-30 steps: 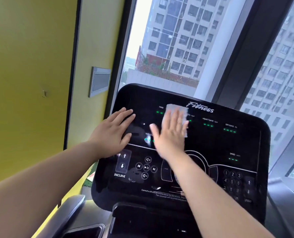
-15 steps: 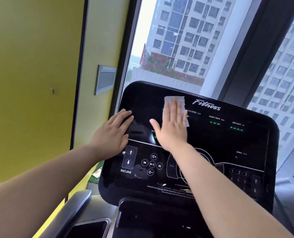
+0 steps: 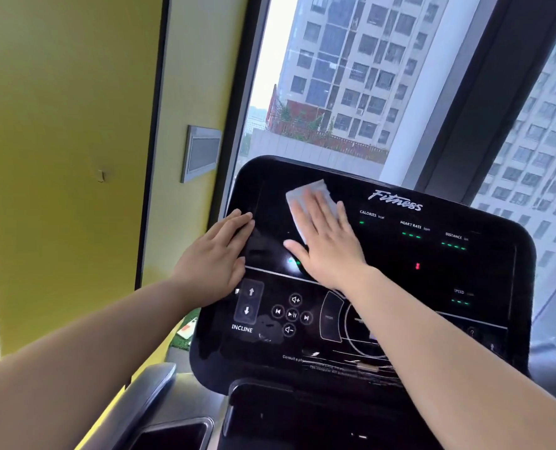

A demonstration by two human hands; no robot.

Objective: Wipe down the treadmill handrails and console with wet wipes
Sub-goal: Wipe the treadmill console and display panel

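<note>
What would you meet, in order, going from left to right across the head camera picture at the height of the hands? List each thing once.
yellow wall → grey wall panel → left hand → right hand → Fitness logo → DISTANCE label

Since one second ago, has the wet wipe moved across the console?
Yes: the wet wipe slid left, away from the Fitness logo, under the right hand.

console (image 3: 465, 319) glossy black, white symbols, green lights | wipe (image 3: 305, 193) white | wall (image 3: 59, 125) yellow-green
</note>
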